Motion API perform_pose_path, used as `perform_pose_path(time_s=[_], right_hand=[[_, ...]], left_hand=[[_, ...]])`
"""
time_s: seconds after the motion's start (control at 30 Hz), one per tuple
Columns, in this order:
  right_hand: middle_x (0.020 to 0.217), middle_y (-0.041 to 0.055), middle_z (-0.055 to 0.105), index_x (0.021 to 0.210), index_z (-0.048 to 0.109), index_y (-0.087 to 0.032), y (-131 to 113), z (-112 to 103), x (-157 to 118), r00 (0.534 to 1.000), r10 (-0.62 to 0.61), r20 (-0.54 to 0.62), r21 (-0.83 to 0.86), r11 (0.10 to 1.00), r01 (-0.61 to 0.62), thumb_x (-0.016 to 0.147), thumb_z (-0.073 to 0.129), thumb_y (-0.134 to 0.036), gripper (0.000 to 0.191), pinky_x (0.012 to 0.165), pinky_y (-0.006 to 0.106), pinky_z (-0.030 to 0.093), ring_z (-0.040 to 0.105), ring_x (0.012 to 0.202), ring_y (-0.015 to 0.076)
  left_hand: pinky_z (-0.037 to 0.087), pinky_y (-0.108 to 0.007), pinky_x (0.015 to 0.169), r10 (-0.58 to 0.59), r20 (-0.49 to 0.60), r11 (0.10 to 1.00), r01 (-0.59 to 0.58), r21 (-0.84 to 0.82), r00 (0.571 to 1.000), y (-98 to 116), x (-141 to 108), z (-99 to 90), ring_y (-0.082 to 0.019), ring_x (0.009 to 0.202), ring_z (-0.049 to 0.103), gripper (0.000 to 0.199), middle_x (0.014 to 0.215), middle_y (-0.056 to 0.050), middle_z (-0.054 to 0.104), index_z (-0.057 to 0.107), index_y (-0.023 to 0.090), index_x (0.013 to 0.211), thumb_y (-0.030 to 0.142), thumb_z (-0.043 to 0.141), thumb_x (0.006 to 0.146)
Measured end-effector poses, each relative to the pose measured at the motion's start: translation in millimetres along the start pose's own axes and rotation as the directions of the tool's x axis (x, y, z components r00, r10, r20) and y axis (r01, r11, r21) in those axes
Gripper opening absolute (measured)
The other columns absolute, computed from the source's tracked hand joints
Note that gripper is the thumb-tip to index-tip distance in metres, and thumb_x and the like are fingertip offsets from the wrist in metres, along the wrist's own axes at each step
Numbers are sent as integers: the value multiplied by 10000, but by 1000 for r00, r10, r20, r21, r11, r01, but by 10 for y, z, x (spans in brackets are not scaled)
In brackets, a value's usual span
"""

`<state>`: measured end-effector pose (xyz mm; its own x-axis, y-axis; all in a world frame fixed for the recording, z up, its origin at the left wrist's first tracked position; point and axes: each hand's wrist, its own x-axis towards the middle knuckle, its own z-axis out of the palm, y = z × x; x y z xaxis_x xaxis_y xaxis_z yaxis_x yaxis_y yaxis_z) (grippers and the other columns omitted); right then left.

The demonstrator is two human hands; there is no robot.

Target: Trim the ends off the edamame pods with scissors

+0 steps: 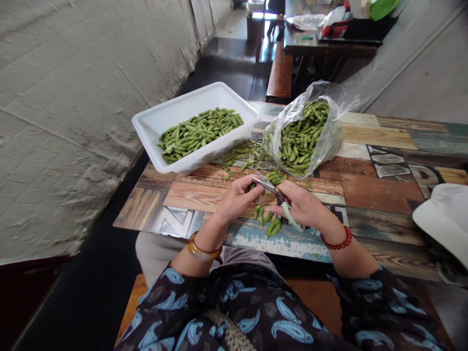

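Observation:
My right hand (300,204) is closed on scissors (269,186) with pale green handles, the blades pointing left and slightly apart. Just left of the blades, my left hand (239,196) pinches a green pod, mostly hidden by the fingers. Several loose pods (273,227) lie on the table below and between my hands, with more beyond them. A white tub (223,146) of green pods stands at the back left. Behind my right hand, a clear plastic bag (331,141) lies open, filled with pods. Small trimmings (241,153) are scattered between tub and bag.
The patchwork wood table (380,187) extends to the right, where a white cap (444,219) sits at the edge. A pale wall (84,107) runs along the left. Farther back are a bench (281,73) and another table (303,48) with items on it.

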<state>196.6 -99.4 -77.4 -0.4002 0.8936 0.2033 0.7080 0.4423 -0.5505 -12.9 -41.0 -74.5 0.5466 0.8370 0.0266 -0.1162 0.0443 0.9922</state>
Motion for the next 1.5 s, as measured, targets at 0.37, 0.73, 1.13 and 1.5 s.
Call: perform_pose_path(time_s=[0.37, 0.73, 1.13, 1.5], right_hand=[[850, 47, 576, 840, 493, -224, -39, -72, -55, 996, -5, 85, -64, 998, 10, 965, 587, -374, 217, 666, 325, 408, 527, 747, 199], [885, 50, 557, 910, 534, -219, -40, -68, -25, 1000, 22, -14, -134, 991, -24, 890, 681, -374, 215, 658, 314, 422, 538, 776, 209], [937, 50, 562, 969, 547, -210, -147, 5, -14, 998, 30, 50, -139, 990, -23, 905, 674, -401, 238, 646, 313, 418, 536, 761, 197], [947, 54, 568, 981, 548, -215, -148, 35, -18, 997, 26, 67, -136, 991, -17, 915, 658, -402, 227, 631, 309, 414, 537, 747, 193]], left_hand=[[422, -242, 674, 21, -130, 997, -11, 82, 991, -21, -178, 85, -126, 745, 510, 268, 799, -18, 596, 651, 157, 814, 416, 719, 828], [324, -138, 439, -250, -233, 850, 98, -517, 940, -110, -261, 70, -44, 511, 500, 427, 737, -11, 695, 559, 153, 850, 289, 873, 594], [301, -155, 418, -208, -173, 851, 91, -517, 963, -114, -284, 106, -51, 484, 504, 377, 672, 9, 675, 564, 150, 795, 273, 868, 608], [317, -149, 433, -201, -165, 833, 79, -547, 966, -160, -296, 90, -57, 482, 517, 380, 574, 42, 597, 585, 150, 789, 292, 891, 615]])
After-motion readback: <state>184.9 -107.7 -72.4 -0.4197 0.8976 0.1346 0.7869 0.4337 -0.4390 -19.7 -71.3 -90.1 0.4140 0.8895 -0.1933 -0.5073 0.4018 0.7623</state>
